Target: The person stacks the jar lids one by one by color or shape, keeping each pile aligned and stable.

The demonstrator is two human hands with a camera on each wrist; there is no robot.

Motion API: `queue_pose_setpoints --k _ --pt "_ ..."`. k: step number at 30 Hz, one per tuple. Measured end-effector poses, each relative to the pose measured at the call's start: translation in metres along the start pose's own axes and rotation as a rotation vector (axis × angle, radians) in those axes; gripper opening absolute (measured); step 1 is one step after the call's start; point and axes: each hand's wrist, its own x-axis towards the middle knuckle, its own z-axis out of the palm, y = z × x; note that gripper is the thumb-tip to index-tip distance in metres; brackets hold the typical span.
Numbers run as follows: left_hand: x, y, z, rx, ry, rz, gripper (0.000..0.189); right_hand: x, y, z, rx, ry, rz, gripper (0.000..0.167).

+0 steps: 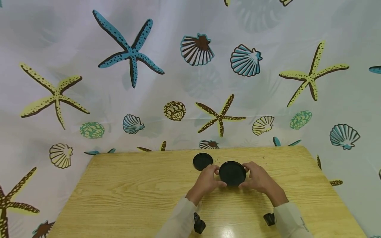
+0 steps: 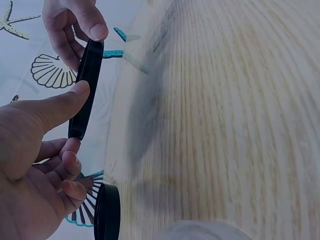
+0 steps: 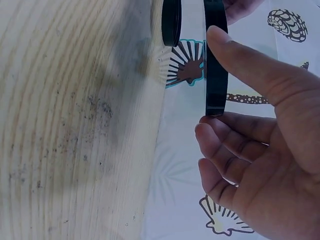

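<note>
Both hands hold a black round shallow dish (image 1: pixel 232 174) with a low raised rim, lifted above the wooden table. My left hand (image 1: pixel 206 181) grips its left edge, the thumb at the near side and fingers round the rim. On the opposite edge, my right hand (image 1: pixel 258 178) pinches the rim between thumb and fingers. From the side, the dish (image 2: pixel 89 85) stands clear of the wood in the left wrist view. A second, smaller-looking black round dish (image 1: pixel 203 161) rests on the table just behind my left hand; its edge (image 3: pixel 171 22) also shows in the right wrist view.
The light wooden table (image 1: pixel 128 191) ends at a hanging white cloth (image 1: pixel 166 76) printed with starfish and shells. Dark specks mark the wood near the far edge. A translucent rounded thing (image 2: pixel 205 233) shows at the bottom of the left wrist view. Black camera pieces (image 1: pixel 199 223) sit at both wrists.
</note>
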Motion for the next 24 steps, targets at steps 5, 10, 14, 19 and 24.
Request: queue_pose_setpoints --k 5,10,14,19,24 --pt "-0.003 -0.004 -0.001 0.016 -0.009 0.002 0.064 -0.003 -0.004 0.001 0.009 -0.012 -0.001 0.075" --pt "-0.007 -0.005 -0.003 0.031 -0.014 0.009 0.063 -0.006 -0.007 0.002 0.005 -0.032 0.012 0.074" --pt "-0.01 -0.006 -0.004 0.038 -0.019 0.004 0.063 -0.007 -0.009 0.005 0.024 -0.035 0.024 0.072" --pt "-0.014 -0.007 -0.002 0.077 -0.017 0.001 0.064 -0.008 -0.009 0.009 0.021 -0.029 0.006 0.072" --pt "-0.017 -0.005 -0.003 0.096 -0.011 0.011 0.064 -0.009 -0.007 0.012 0.022 -0.024 -0.008 0.074"
